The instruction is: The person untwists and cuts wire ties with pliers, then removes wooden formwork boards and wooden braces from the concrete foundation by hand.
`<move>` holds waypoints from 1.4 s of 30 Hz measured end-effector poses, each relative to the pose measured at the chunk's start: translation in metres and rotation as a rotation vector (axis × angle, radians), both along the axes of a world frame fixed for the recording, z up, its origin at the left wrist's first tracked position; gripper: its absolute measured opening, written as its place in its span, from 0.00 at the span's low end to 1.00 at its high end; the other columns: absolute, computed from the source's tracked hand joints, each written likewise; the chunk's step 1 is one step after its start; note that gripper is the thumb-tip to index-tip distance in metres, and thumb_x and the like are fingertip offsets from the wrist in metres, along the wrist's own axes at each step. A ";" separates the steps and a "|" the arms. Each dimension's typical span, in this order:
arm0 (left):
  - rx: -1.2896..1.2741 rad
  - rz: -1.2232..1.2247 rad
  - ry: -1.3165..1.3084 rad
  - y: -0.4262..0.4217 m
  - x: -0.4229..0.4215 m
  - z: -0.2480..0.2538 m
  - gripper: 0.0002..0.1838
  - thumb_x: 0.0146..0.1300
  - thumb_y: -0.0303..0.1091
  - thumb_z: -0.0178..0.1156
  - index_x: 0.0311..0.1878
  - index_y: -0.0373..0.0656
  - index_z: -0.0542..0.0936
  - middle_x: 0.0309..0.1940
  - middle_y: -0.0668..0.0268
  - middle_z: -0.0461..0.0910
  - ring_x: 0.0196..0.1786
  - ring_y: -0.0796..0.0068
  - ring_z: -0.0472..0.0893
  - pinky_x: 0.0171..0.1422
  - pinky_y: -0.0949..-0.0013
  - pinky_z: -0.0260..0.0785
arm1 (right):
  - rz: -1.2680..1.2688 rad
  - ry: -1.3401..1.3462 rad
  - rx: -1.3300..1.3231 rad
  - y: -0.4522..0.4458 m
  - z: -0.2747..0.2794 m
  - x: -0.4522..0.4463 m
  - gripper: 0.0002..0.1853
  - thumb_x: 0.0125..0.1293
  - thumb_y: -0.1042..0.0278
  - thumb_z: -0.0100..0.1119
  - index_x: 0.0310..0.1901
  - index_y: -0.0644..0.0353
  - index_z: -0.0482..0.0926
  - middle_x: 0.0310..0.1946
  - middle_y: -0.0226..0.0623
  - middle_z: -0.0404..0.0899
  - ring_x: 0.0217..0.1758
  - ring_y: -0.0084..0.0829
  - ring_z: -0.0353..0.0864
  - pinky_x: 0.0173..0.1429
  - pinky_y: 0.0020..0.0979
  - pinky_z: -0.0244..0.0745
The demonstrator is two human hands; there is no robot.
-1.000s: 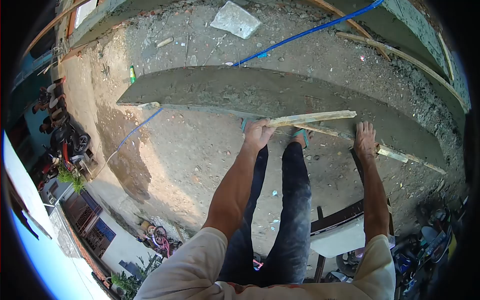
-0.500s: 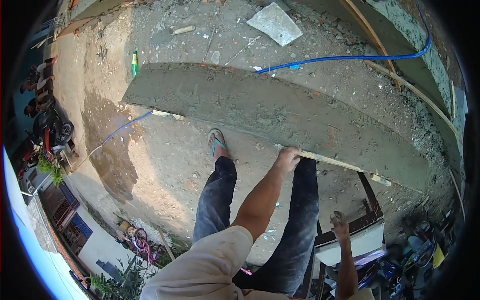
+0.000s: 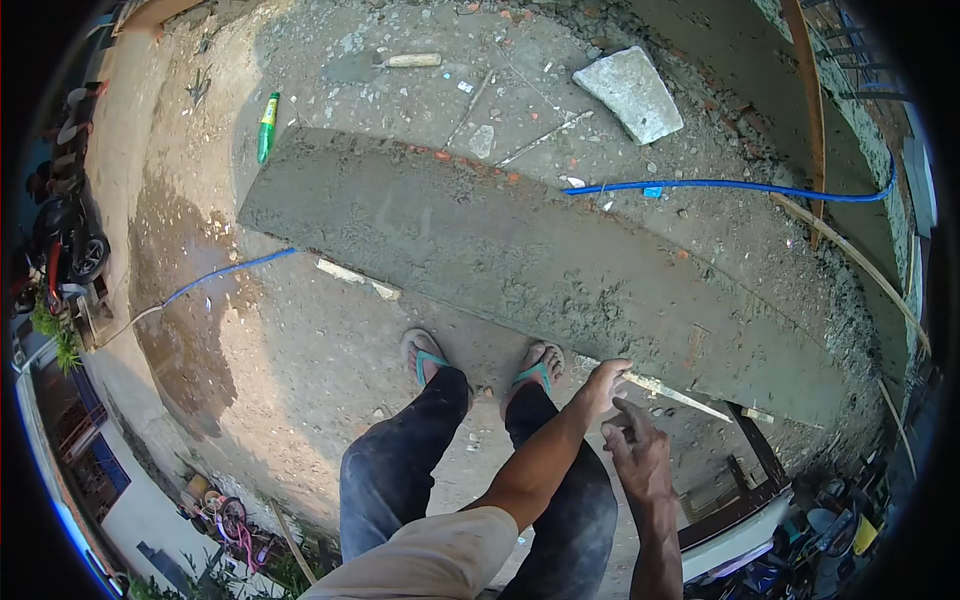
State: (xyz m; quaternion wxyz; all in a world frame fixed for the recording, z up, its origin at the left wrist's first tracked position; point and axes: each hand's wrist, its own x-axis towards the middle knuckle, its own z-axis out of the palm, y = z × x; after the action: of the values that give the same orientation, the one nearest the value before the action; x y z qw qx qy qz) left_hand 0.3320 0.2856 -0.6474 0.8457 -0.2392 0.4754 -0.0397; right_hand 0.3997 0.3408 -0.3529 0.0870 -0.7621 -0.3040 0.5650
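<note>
My left hand (image 3: 606, 384) is closed around the near end of a long thin wooden strip (image 3: 680, 398), which lies along the near edge of a wet grey cement slab (image 3: 440, 215). Just below it, my right hand (image 3: 640, 455) holds nothing; its fingers are bent and apart, close to the left hand but not on the strip. Farther left along the same edge lies a short piece of wood (image 3: 358, 278). The slab's surface is smooth in places and rough and lumpy near its middle.
Beyond the slab lie a green bottle (image 3: 268, 128), a wooden-handled tool (image 3: 413, 60), a concrete chunk (image 3: 630, 95) and a blue hose (image 3: 730, 185). A dark-framed stand (image 3: 740, 515) is at lower right. Motorbikes (image 3: 75, 245) and people are at far left.
My right hand has come up from the lower right to beside the left hand. My right foot now shows by the slab. The view has shifted; the left hand still grips the strip.
</note>
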 end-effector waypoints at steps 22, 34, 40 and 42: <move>0.530 -0.342 -0.171 0.103 -0.220 -0.086 0.25 0.78 0.54 0.56 0.59 0.40 0.83 0.59 0.58 0.85 0.61 0.71 0.82 0.62 0.66 0.72 | 0.736 -0.790 0.894 0.568 -0.362 -0.136 0.38 0.71 0.63 0.59 0.80 0.59 0.58 0.78 0.58 0.63 0.76 0.57 0.70 0.78 0.48 0.69; 0.859 0.219 0.524 0.152 -0.274 -0.079 0.29 0.81 0.46 0.55 0.71 0.30 0.67 0.70 0.48 0.73 0.72 0.53 0.76 0.68 0.51 0.78 | 0.632 -0.353 0.458 0.554 -0.333 -0.167 0.29 0.66 0.52 0.55 0.56 0.70 0.84 0.54 0.55 0.87 0.58 0.49 0.88 0.60 0.44 0.80; 0.911 0.541 0.708 0.190 -0.274 -0.093 0.37 0.80 0.56 0.52 0.76 0.32 0.63 0.73 0.52 0.67 0.77 0.53 0.66 0.81 0.45 0.62 | 0.116 0.287 0.263 0.311 -0.305 -0.093 0.16 0.67 0.55 0.56 0.41 0.62 0.78 0.28 0.30 0.74 0.26 0.30 0.71 0.27 0.37 0.63; 0.894 0.476 0.752 0.194 -0.269 -0.095 0.42 0.79 0.62 0.48 0.79 0.35 0.58 0.77 0.55 0.61 0.79 0.53 0.63 0.84 0.46 0.58 | -0.030 0.299 0.330 0.210 -0.265 -0.079 0.26 0.74 0.46 0.58 0.59 0.60 0.77 0.34 0.34 0.79 0.34 0.29 0.78 0.38 0.36 0.72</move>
State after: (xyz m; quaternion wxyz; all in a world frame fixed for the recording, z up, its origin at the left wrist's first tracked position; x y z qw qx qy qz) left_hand 0.0635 0.4800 -0.7420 0.6247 0.0404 0.6447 0.4387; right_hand 0.3210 0.5509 -0.6177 0.2632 -0.6498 -0.3646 0.6128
